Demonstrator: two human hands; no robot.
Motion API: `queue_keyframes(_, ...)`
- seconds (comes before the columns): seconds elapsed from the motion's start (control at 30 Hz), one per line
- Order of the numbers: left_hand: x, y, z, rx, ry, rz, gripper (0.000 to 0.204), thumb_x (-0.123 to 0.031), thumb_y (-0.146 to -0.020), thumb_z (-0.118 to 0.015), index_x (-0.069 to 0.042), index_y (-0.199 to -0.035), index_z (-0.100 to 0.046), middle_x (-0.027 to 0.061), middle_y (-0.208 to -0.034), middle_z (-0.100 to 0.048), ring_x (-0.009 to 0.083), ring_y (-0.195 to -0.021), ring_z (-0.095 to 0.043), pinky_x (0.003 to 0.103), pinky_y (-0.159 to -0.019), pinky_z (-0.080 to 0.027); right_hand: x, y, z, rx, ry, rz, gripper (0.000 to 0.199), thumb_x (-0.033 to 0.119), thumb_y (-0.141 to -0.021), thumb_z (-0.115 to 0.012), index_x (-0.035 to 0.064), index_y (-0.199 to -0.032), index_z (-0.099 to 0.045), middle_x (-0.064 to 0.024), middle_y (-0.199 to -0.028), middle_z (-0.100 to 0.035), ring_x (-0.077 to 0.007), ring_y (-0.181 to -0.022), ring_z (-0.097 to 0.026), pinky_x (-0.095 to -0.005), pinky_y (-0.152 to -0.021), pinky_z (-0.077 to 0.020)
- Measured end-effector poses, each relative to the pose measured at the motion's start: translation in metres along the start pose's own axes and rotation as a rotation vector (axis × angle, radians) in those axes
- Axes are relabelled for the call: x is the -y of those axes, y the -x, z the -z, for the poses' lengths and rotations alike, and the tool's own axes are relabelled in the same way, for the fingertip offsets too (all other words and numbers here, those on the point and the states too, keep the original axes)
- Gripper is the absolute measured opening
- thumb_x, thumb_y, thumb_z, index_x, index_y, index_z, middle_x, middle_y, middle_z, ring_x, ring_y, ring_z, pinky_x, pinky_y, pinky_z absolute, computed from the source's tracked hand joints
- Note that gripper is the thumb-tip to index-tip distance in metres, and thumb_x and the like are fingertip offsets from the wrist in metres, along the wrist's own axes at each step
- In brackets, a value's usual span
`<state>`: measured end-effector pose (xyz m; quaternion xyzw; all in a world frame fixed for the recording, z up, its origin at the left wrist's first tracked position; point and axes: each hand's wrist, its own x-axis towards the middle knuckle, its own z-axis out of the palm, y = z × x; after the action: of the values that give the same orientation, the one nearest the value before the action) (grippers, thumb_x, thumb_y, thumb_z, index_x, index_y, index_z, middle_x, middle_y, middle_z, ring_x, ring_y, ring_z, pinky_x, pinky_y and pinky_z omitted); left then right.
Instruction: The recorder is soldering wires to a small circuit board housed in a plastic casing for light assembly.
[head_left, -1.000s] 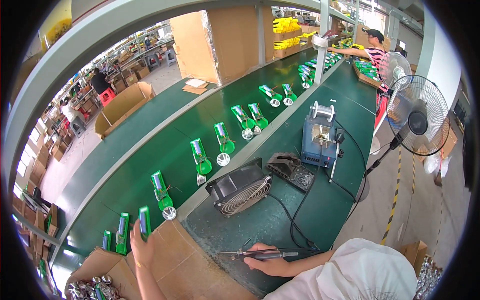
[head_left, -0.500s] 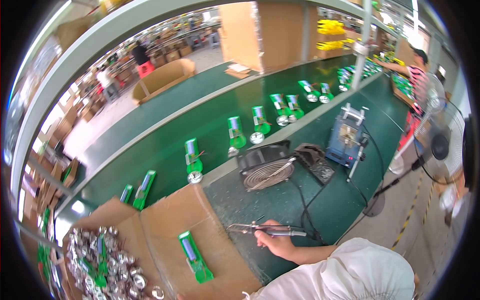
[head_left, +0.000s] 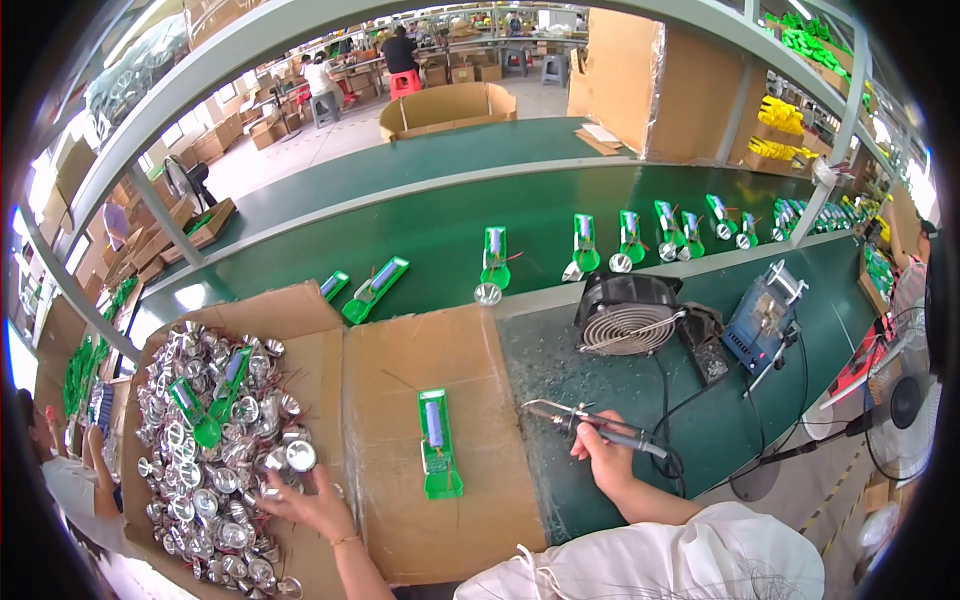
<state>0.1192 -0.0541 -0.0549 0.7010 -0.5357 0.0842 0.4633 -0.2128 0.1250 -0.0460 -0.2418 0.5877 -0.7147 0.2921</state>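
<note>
I see the silver reflector cup (head_left: 300, 456) sitting at the right edge of the heap of silver cups (head_left: 205, 450), right at the tips of my left hand (head_left: 310, 505); the fingers (head_left: 283, 492) spread and curl up toward it at about eleven o'clock from the palm, touching the cups, though I cannot tell whether they actually pinch that one. The heap fills a cardboard box (head_left: 300, 315) at nine o'clock of my view, with green holders lying among the cups. At three o'clock from that hand a green board with a battery (head_left: 436, 443) lies flat on the cardboard sheet (head_left: 450, 520). Further right, my right hand (head_left: 605, 458) wraps closed around a soldering iron (head_left: 590, 428), its tip pointing toward nine o'clock. Beyond at one o'clock stand a black fan (head_left: 628, 315) and a blue soldering station (head_left: 762, 322).
</note>
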Motion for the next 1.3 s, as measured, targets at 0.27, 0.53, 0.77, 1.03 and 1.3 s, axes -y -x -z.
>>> queue_keyframes(0.27,-0.066,0.024,0.018,0.402,0.356,-0.198,0.058,-0.010,-0.067,-0.069,-0.013,-0.122,-0.052,0.0235,-0.142,-0.018,0.0396,-0.131,-0.020,0.047,-0.105,-0.020,-0.002,-0.011,0.005,-0.067,0.127,0.105,0.014,0.012,-0.086,-0.056,-0.0002,-0.088,-0.050,-0.0058,-0.063,-0.055,-0.0107,-0.049,-0.055,-0.0209,-0.045,-0.0423)
queue_keyframes(0.53,-0.088,0.054,0.037,0.644,0.129,-0.690,0.021,-0.032,-0.070,-0.069,-0.014,-0.080,-0.064,0.0061,-0.121,-0.047,0.0350,-0.127,-0.028,0.057,-0.098,-0.011,-0.006,-0.014,-0.004,-0.025,0.074,0.093,0.014,0.013,-0.086,-0.056,0.0005,-0.089,-0.052,-0.0046,-0.062,-0.054,-0.0104,-0.050,-0.052,-0.0200,-0.045,-0.0393)
queue_keyframes(0.77,-0.119,0.026,0.016,0.499,0.199,-0.703,0.011,-0.019,-0.074,-0.063,-0.011,-0.081,-0.066,0.0052,-0.108,-0.056,0.0286,-0.119,-0.041,0.052,-0.098,-0.022,-0.003,-0.006,0.000,-0.019,0.066,0.086,0.016,0.014,-0.086,-0.058,0.0002,-0.090,-0.052,-0.0049,-0.063,-0.054,-0.0105,-0.049,-0.052,-0.0198,-0.044,-0.0395)
queue_keyframes(1.03,-0.130,-0.014,-0.088,0.555,-0.478,-0.963,0.012,-0.013,-0.076,-0.052,-0.011,-0.077,-0.064,0.0026,-0.078,-0.062,0.0177,-0.085,-0.057,0.038,-0.086,-0.033,-0.002,-0.003,0.000,-0.010,0.064,0.062,0.015,0.014,-0.086,-0.056,0.0006,-0.091,-0.052,-0.0051,-0.062,-0.053,-0.0113,-0.049,-0.052,-0.0202,-0.043,-0.0380)
queue_keyframes(1.3,-0.131,0.014,0.015,1.143,0.547,0.119,0.017,-0.016,-0.082,-0.063,0.000,-0.078,-0.063,0.0058,-0.062,-0.064,0.0085,-0.059,-0.060,0.025,-0.055,-0.047,0.018,0.018,-0.009,0.228,0.109,0.089,0.019,0.008,-0.084,-0.056,-0.0026,-0.094,-0.045,-0.0112,-0.069,-0.058,-0.0148,-0.059,-0.058,-0.0247,-0.053,-0.0487)
